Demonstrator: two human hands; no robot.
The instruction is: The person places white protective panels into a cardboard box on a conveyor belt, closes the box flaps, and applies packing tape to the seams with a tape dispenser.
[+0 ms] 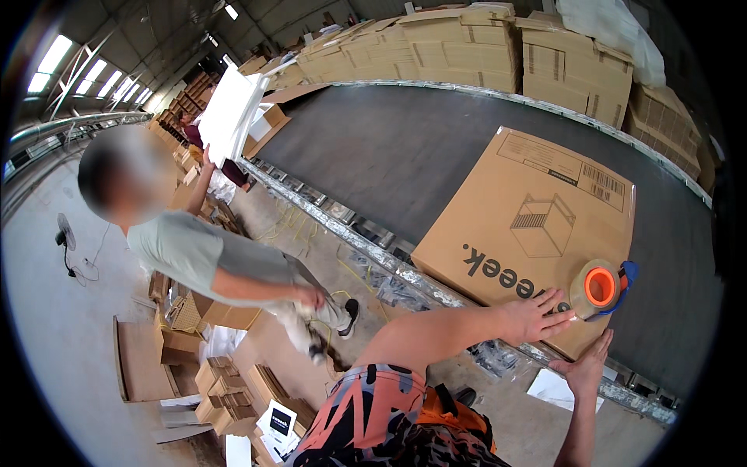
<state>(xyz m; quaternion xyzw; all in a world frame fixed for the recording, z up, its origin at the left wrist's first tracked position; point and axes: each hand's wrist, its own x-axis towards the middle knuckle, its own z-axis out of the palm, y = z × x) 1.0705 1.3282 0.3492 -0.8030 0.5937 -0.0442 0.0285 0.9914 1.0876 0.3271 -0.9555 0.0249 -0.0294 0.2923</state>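
Note:
A large flat brown cardboard box (537, 210) lies on a dark conveyor belt (373, 148). A tape dispenser (601, 287) with a tan roll, orange core and blue handle sits on the box's near right corner. My left hand (535, 315) rests flat on the box with spread fingers, fingertips at the roll. My right hand (583, 366) is open just below the box's near edge, fingers pointing up toward the dispenser. Neither hand grips anything.
A person in a grey-green shirt (194, 253) bends over on my left beside the belt's metal rail (366, 249). Farther back, another person holds a white sheet (229, 113). Stacked cardboard boxes (459, 47) line the belt's far side. Folded cartons (218, 381) litter the floor.

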